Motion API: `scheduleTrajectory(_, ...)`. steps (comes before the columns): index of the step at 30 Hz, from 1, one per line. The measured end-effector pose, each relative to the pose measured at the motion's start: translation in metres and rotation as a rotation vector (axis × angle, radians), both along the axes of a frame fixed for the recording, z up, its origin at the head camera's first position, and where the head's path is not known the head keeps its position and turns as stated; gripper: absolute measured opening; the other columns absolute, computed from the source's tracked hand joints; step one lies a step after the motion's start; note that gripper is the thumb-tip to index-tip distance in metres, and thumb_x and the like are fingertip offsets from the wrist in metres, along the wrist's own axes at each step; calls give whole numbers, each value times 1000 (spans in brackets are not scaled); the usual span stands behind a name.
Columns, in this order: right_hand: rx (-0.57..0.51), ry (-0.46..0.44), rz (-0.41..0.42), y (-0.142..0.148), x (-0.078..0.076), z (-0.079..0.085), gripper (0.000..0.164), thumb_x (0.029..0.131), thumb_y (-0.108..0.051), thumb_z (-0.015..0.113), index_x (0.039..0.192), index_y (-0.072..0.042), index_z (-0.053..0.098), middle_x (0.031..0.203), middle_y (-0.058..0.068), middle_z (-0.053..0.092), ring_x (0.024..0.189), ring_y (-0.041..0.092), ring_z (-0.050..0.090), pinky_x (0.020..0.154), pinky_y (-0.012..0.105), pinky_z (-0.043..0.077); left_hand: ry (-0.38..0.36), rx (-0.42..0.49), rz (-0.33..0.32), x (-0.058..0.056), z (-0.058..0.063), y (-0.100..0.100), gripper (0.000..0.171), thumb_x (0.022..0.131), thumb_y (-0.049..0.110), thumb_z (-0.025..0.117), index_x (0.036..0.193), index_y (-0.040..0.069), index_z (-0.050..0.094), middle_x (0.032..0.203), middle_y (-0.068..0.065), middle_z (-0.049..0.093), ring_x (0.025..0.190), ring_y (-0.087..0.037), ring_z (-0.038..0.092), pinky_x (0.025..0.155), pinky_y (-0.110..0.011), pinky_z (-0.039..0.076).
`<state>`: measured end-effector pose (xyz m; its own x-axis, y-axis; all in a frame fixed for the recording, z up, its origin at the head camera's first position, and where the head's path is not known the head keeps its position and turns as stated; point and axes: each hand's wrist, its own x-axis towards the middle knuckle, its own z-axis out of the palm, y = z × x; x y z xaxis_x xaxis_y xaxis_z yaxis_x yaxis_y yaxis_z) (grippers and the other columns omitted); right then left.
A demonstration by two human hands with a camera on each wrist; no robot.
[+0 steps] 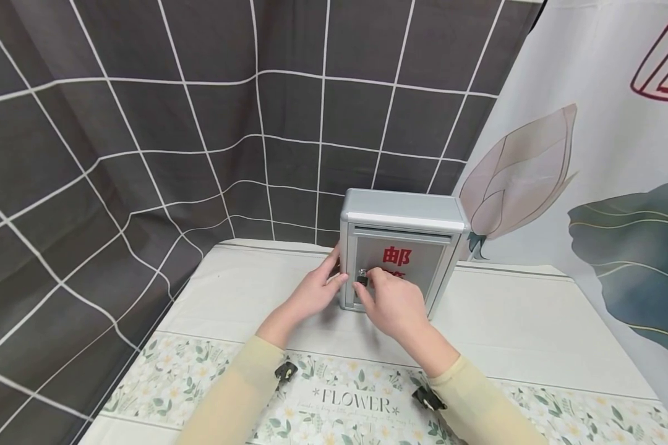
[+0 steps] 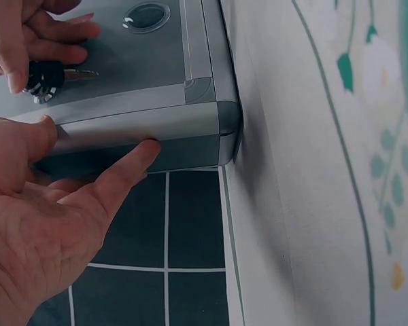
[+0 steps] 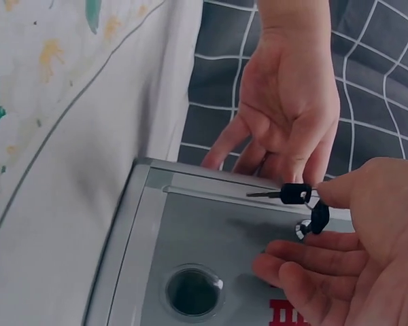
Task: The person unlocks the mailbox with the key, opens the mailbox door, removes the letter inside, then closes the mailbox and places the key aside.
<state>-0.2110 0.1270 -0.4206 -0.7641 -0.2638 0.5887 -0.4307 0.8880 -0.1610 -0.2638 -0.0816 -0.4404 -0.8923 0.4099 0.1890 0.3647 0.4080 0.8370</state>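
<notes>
A grey metal mailbox with red characters and a slot near its top stands upright on the table. My left hand rests against its left side, fingers laid along the side wall and thumb at the front edge. At the small silver lock on the front panel, my right hand pinches a black-headed key between thumb and fingers. A second key hangs from the same ring, its metal blade pointing away from the hand. Near the bottom of the panel is a round window.
The table wears a white cloth with a floral band reading FLOWER. Behind the mailbox hangs a dark grid-patterned curtain; at the right is a white curtain with lotus prints.
</notes>
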Motion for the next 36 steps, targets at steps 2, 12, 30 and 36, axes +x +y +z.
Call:
scheduleTrajectory(2,15,-2,-10,-1,-1,1,35,103,-37,82,106,-2,74,81,9,77,59,29,70,49,49,58,-1,-2,2,-1,0,0,77,118,26,56,181,33,11,177,-14,39,156,-37,50,126,-55,46)
scheduleTrajectory(12,74,-66,-53,-6,-3,6,39,105,-39,78,97,-1,74,65,6,66,55,34,66,45,49,54,-3,5,-4,-2,-2,0,76,119,27,55,181,32,12,177,-14,40,156,-38,49,124,-53,48)
scheduleTrajectory(30,7,-189,-18,-8,-3,7,40,111,-33,68,88,0,69,65,11,63,58,37,67,52,57,58,-16,29,-12,-2,-4,0,75,119,27,54,181,30,13,175,-17,42,155,-37,50,114,-48,58)
scheduleTrajectory(36,-29,-187,-17,-3,-16,-15,41,113,-38,65,96,-1,72,72,11,68,63,36,70,55,60,58,-23,38,-11,-3,-4,0,75,119,26,55,181,30,13,175,-19,42,155,-39,50,112,-46,60)
